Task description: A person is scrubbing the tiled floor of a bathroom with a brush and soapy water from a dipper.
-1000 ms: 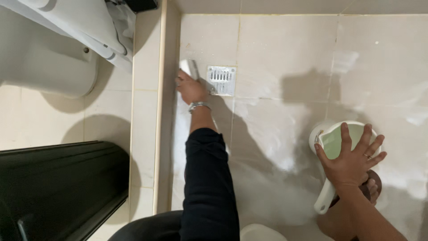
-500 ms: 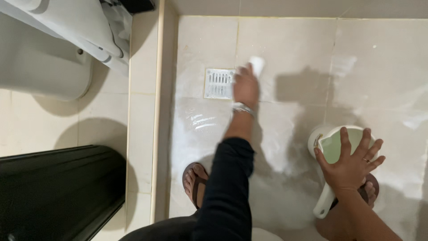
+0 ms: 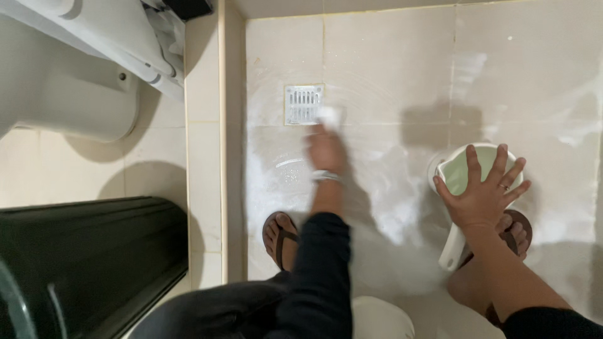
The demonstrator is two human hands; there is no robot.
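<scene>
Since half a second ago my left hand (image 3: 326, 149) swept leftward, gripping the white scrubber (image 3: 331, 117) beside the drain grate (image 3: 304, 104), mid-frame. Right hand (image 3: 482, 196) splays open over the green dipper (image 3: 465, 172). Scrubbing continues; rinsing seems next.

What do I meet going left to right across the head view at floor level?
Toilet base → raised tile curb → floor drain → left hand with a white scrubber → right hand on a green water scoop.

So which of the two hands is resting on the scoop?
The right hand: it lies spread over the pale green dipper with the white handle. The left hand, blurred, holds a white scrubber beside the floor drain.
</scene>
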